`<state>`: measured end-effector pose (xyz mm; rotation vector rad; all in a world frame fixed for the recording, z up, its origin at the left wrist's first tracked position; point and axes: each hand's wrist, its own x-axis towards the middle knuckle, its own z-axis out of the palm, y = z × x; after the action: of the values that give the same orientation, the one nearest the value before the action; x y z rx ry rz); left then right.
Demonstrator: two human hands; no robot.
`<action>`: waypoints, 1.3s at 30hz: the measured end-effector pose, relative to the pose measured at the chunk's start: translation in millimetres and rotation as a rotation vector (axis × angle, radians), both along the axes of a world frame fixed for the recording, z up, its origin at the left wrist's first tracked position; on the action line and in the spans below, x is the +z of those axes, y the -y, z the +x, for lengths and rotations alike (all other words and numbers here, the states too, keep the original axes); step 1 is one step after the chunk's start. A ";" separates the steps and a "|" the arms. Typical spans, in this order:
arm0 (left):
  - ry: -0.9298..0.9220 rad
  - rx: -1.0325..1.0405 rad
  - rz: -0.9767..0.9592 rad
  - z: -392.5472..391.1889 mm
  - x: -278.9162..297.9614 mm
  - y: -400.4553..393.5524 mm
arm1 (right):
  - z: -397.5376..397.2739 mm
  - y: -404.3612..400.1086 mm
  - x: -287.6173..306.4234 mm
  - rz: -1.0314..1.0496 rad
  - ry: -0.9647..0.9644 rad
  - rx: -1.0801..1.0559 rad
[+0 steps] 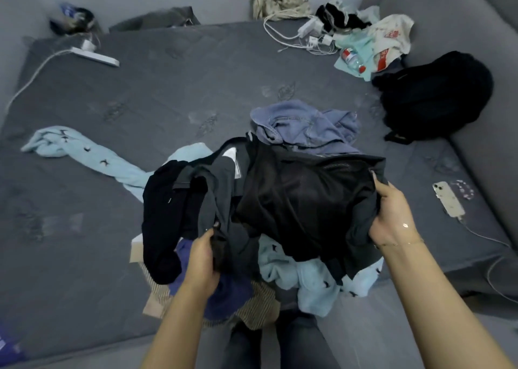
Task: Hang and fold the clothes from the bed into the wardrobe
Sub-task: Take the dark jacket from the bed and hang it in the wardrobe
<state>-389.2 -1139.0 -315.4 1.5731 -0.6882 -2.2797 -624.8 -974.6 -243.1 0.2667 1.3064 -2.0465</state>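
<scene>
We hold the black garment [294,200] stretched left to right above the clothes pile [294,279] at lower centre of the bed [168,94]. Our left hand [200,259] grips its lower left edge, our right hand [392,214] its right edge, fingers clenched in fabric. Its shape stays unclear; the wardrobe is not in view.

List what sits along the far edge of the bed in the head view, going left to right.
White power strip → beige patterned garment → white chargers and cables → plastic water bottle → black backpack.
</scene>
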 end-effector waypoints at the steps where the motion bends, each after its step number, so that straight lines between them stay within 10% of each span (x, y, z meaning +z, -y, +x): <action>1: 0.086 -0.057 -0.059 8.0 -3.5 -7.9 | 5.4 -2.0 3.3 0.013 -0.011 -0.003; 10: 0.751 -1.324 -0.675 36.7 9.0 -13.8 | 80.0 -54.5 17.7 0.384 -0.510 0.392; 14: 0.277 -1.148 -1.255 -21.3 32.9 -6.0 | 107.1 -75.4 17.9 0.370 -0.555 0.439; 21: 0.166 -1.852 -1.292 -116.7 22.6 -45.1 | 115.4 -122.0 40.5 0.324 -0.539 0.161; 30: -0.471 -1.153 -0.915 -157.9 141.6 -99.9 | 86.6 -201.6 66.9 0.132 -0.202 -0.523; 39: -0.624 -1.187 -0.915 -164.2 221.0 -105.0 | 106.6 -198.9 155.7 -0.099 -0.257 -0.737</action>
<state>-553.4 -1034.0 -94.5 -0.0964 -2.3618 -2.1627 -518.2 -775.7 -87.5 0.5110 1.3801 -2.8309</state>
